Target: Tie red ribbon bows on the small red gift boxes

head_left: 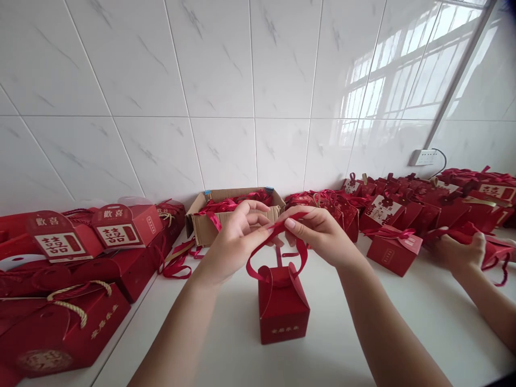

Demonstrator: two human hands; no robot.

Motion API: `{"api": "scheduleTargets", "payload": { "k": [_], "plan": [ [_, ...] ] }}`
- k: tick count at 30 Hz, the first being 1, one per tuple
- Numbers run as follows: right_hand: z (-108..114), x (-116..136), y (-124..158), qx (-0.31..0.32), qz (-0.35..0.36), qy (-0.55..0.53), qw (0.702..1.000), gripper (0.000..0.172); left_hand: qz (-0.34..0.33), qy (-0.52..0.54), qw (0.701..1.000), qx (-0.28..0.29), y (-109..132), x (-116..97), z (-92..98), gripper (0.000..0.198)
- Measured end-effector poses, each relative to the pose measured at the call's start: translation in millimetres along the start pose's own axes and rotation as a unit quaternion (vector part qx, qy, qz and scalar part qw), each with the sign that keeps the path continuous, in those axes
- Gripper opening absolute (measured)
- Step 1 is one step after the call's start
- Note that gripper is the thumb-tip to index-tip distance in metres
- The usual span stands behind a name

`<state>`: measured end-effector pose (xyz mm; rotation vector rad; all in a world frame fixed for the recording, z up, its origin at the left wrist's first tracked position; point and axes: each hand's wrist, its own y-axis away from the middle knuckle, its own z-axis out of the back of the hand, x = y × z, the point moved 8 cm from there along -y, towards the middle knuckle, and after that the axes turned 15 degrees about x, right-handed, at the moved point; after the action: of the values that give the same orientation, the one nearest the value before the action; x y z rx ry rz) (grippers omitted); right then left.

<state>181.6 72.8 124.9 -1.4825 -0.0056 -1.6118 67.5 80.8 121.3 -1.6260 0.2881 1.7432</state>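
A small red gift box (282, 306) with gold lettering stands upright on the white counter (226, 344) in front of me. A red ribbon (278, 244) loops up from its top flaps. My left hand (236, 239) pinches one end of the ribbon above the box. My right hand (318, 231) pinches the other end, and the two hands almost touch over the box.
An open cardboard box (207, 223) of red ribbons sits against the tiled wall. Large red boxes (60, 322) crowd the left side. Several red boxes (395, 247) lie at right, where another person's hand (463, 250) grips one. A wall socket (423, 157) hangs at right.
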Motion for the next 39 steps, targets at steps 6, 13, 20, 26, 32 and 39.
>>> {"api": "scheduleTargets", "payload": {
  "k": [6, 13, 20, 26, 32, 39],
  "plan": [
    [-4, 9, 6, 0.095, 0.004, 0.260, 0.961, 0.024, 0.053, 0.027, 0.998, -0.003, -1, 10, 5.3, 0.018],
    [-5, 15, 8, 0.072, 0.009, 0.370, 0.926, 0.029, 0.039, -0.026, 0.999, -0.020, -1, 8, 9.3, 0.014],
    [17, 1, 12, -0.023, 0.004, 0.194, 0.981, 0.018, -0.092, -0.280, 0.951, -0.090, 5, -23, 5.3, 0.025],
    [26, -15, 37, -0.072, -0.025, 0.100, 0.992, 0.019, -0.166, -0.465, 0.867, -0.072, 11, -37, -6.8, 0.025],
    [58, -37, 98, -0.220, -0.139, 0.076, 0.963, 0.027, -0.141, -0.565, 0.800, -0.145, 47, -33, 29.7, 0.026],
    [86, -88, 207, -0.220, -0.377, 0.250, 0.865, 0.035, 0.137, -0.578, 0.805, -0.008, 106, 68, 89.0, 0.038]
  ]
}}
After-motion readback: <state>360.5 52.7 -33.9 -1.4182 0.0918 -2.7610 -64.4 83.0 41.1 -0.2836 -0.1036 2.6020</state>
